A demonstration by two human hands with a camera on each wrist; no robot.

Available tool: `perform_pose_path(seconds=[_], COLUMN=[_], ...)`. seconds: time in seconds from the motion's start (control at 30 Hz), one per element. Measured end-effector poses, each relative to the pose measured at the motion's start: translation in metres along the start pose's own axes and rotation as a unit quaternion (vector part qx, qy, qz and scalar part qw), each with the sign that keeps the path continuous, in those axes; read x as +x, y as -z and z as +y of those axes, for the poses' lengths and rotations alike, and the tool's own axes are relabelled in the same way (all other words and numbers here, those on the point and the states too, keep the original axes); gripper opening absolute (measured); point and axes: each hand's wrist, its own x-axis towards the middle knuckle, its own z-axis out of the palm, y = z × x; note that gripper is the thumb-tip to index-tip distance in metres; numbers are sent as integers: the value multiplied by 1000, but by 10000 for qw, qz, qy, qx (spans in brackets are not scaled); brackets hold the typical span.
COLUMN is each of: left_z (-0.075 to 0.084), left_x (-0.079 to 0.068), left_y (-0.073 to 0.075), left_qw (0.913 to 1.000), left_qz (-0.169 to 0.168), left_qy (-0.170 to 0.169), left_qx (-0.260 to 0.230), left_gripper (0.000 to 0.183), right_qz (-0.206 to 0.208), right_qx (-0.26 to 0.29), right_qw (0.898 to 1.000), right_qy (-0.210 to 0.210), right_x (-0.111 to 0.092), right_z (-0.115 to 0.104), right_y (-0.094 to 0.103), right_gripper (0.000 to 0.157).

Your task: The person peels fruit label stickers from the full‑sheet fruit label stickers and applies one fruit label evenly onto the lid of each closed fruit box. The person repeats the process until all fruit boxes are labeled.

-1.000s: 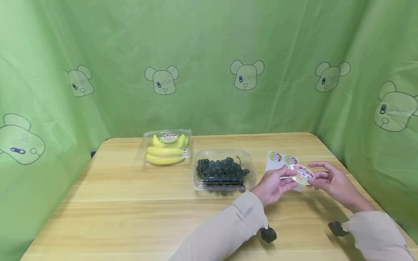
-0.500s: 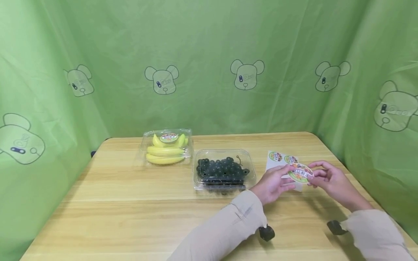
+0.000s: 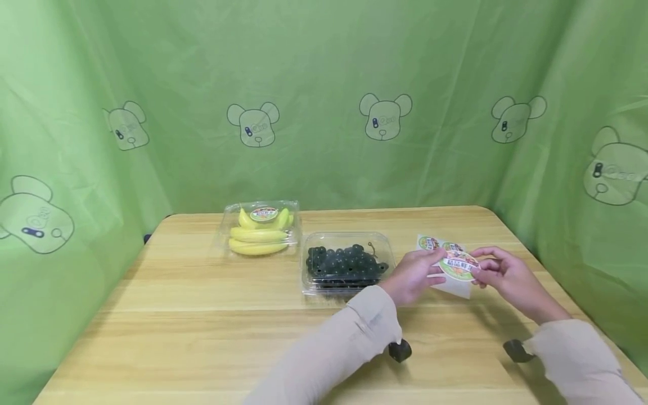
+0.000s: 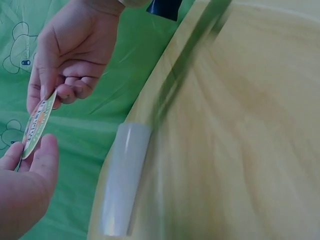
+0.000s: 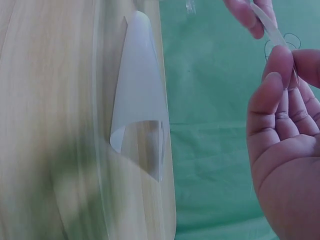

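An oval fruit sticker [image 3: 459,266] with white lettering band and colourful print is stretched between both hands above the table. My left hand [image 3: 412,275] pinches its left edge, and my right hand [image 3: 508,283] pinches the right edge between thumb and fingers. In the left wrist view the sticker [image 4: 38,125] appears nearly edge-on. Below the hands lies a white sticker sheet [image 3: 455,287], two round stickers showing at its far end; it curls up in the right wrist view [image 5: 140,75]. Left of the hands sits a clear clamshell box of dark grapes [image 3: 346,264].
A clear box of bananas [image 3: 258,233] with an oval sticker [image 3: 264,214] on its lid stands farther back on the left. The wooden table [image 3: 202,337] is enclosed by green curtains [image 3: 314,163] with bear outlines. Black wrist-worn pieces hang under both sleeves.
Both hands have moved slightly left with the sticker, toward the grape box. The sticker's tilt has changed. Boxes and sheet stay in place, while the head view shifts a little.
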Motion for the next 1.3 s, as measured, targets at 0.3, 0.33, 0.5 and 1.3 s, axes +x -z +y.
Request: perform_pose_path(seconds=[0.3, 0.33, 0.5, 1.3], left_z=[18, 20, 31, 68], left_x=[-4, -5, -10, -24], left_y=[4, 4, 8, 44], left_qw=[9989, 9987, 9979, 9901], left_qz=[98, 110, 75, 333], left_qy=[-137, -134, -123, -248], left_qx=[441, 476, 633, 1339], left_gripper=[34, 34, 34, 26], right_qz=[34, 54, 146, -112], right_qx=[64, 82, 204, 580], right_qw=[10000, 10000, 9997, 9972], right_qy=[-18, -12, -16, 457], right_x=[10, 11, 18, 53], right_z=[-5, -6, -13, -40], right_y=[-6, -7, -12, -41], right_gripper=[32, 31, 27, 25])
